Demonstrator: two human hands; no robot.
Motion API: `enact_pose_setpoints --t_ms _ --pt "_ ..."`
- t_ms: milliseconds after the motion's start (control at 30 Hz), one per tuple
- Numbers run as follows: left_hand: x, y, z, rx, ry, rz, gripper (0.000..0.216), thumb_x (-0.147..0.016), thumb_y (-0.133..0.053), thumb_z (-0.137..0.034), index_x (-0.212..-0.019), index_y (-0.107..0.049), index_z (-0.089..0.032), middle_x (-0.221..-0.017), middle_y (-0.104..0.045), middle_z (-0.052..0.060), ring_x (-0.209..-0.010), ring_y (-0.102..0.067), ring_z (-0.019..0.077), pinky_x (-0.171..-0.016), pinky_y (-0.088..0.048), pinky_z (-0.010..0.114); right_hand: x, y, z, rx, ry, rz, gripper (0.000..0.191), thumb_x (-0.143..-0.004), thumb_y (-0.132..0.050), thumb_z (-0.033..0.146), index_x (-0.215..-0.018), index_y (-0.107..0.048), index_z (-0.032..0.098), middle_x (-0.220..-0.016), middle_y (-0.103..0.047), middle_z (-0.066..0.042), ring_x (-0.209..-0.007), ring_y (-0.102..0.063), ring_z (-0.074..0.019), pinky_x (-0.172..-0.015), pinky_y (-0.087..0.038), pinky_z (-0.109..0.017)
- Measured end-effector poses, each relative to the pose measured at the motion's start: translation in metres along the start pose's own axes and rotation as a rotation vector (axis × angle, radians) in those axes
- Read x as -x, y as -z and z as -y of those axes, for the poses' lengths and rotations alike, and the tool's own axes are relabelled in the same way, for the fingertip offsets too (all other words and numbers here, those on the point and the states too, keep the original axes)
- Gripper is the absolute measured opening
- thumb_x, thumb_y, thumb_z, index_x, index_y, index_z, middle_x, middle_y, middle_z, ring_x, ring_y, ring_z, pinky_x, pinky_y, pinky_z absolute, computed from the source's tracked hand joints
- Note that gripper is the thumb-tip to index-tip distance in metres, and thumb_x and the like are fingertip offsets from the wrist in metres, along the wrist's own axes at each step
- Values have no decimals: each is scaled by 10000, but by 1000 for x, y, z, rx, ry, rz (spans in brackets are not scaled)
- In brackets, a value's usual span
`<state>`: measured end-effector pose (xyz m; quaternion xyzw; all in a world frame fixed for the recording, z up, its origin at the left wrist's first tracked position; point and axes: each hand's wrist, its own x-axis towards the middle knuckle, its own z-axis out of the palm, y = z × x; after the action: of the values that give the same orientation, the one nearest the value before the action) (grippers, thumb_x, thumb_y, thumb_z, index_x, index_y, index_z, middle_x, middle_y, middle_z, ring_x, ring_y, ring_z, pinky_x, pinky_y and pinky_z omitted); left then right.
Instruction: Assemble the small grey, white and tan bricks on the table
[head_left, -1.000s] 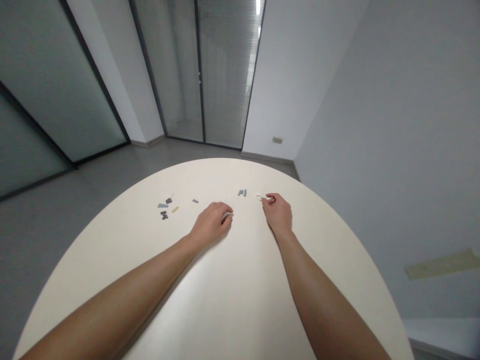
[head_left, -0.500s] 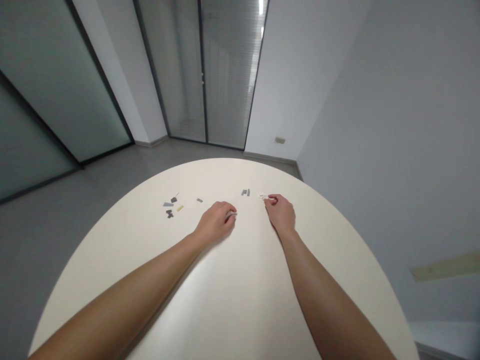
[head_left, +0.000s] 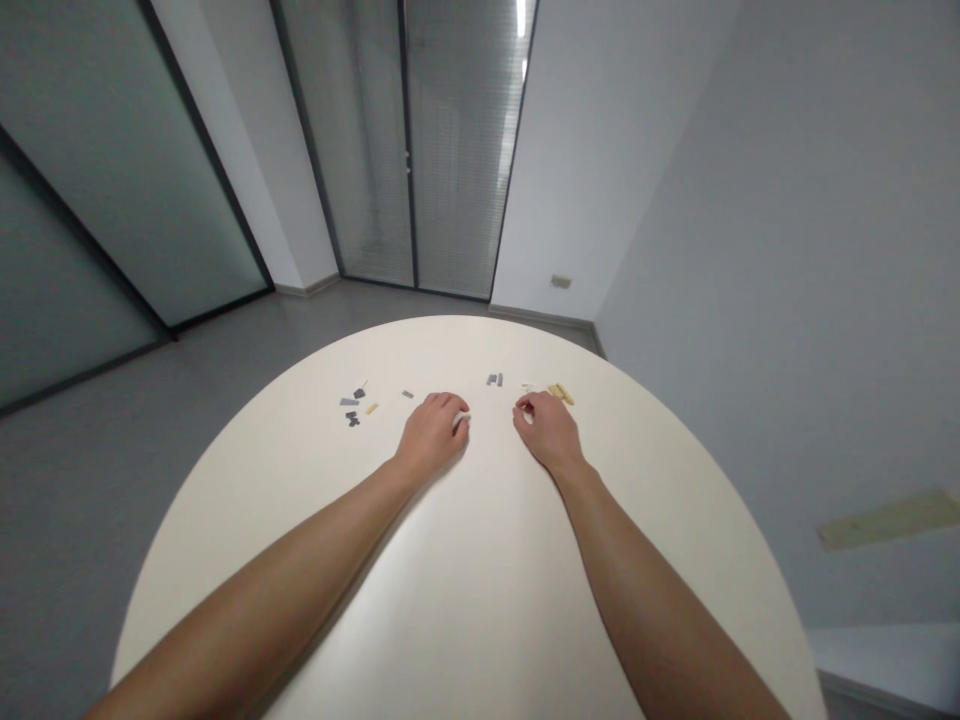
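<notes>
My left hand (head_left: pixel 433 433) rests on the round cream table (head_left: pixel 465 590) with its fingers curled around a small pale piece (head_left: pixel 461 419). My right hand (head_left: pixel 546 430) lies a little to the right, fingers pinched at a tiny white piece near its fingertips; what it holds is too small to name. Just beyond the right hand lie tan pieces (head_left: pixel 560 393). A small grey piece (head_left: pixel 494 380) sits between and beyond the two hands.
To the left of my left hand lie several small grey, dark and tan pieces (head_left: pixel 354 407) and one more grey piece (head_left: pixel 407 394). Beyond the table's far edge are grey floor, glass partitions and a white wall.
My right hand has drawn back to the left, uncovering tan pieces beyond it. The left hand has stayed closed in place while the view shifted slightly.
</notes>
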<state>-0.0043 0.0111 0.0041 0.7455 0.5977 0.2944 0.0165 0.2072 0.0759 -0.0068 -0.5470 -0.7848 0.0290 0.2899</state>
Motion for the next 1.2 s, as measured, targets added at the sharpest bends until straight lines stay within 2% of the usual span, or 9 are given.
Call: enact_pose_setpoints --t_ms 100,200,267,400,567,700,800,900,1200 --pt "4 3 6 -92 53 -64 229 -919 -501 -237 -1061 -675 -192 -1229 -657 115 -1195 -543 288 -1045 -447 457 4 0 8 98 80 -4 169 -919 -526 214 -978 -681 183 -1044 -675 -114 -1011 -574 -246 -899 -447 -355" --pt "8 4 14 -200 135 -120 276 -893 -540 -261 -1119 -667 -166 -1414 -551 151 -1376 -404 355 -1135 -354 523 6 3 13 177 81 30 203 -934 -518 219 -1045 -681 171 -1111 -659 -144 -1044 -562 -275 -899 -449 -385" --pt "9 3 16 -242 187 -109 314 -887 -553 -294 -1148 -648 -148 -1469 -500 177 -1416 -354 393 -1138 -331 560 7 3 13 184 70 42 215 -937 -520 228 -1067 -681 168 -1138 -655 -148 -1067 -559 -286 -896 -453 -394" --pt "9 2 16 -266 225 -28 322 -924 -501 -335 -1123 -629 -117 -1452 -501 242 -1377 -423 402 -1101 -353 584 7 0 7 137 56 34 220 -931 -542 250 -1082 -685 176 -1150 -658 -125 -1095 -556 -281 -946 -439 -396" --pt "5 3 12 -196 137 15 298 -945 -456 -263 -1170 -605 -137 -1417 -554 215 -1356 -477 343 -1126 -338 565 7 0 3 96 71 50 238 -921 -570 276 -1108 -687 188 -1165 -663 -117 -1110 -561 -281 -959 -434 -402" --pt "2 3 10 -84 25 67 308 -974 -417 -223 -1227 -589 -187 -1198 -708 128 -1128 -650 267 -1116 -380 499 8 2 1 53 63 36 232 -912 -594 293 -1100 -701 208 -1160 -677 -100 -1110 -577 -273 -956 -440 -402" --pt "0 1 11 -4 0 112 316 -978 -413 -208 -1228 -605 -229 -1119 -741 84 -1030 -688 244 -1011 -480 424 8 2 -3 -9 88 52 226 -904 -606 286 -1094 -709 219 -1168 -685 -89 -1120 -586 -255 -994 -432 -399" --pt "-1 -1 12 49 -14 140 345 -961 -428 -181 -1243 -608 -262 -1129 -741 54 -1019 -695 230 -913 -530 369 8 3 -5 -67 164 87 247 -900 -616 294 -1116 -705 216 -1192 -686 -90 -1150 -587 -249 -1027 -428 -410" --pt "-2 -8 14 277 -225 194 452 -960 -395 -147 -1380 -518 -259 -1307 -672 46 -1161 -648 175 -1001 -514 332 10 13 7 -196 405 155 244 -876 -649 254 -1112 -704 238 -1172 -707 -58 -1137 -612 -219 -1032 -451 -399"
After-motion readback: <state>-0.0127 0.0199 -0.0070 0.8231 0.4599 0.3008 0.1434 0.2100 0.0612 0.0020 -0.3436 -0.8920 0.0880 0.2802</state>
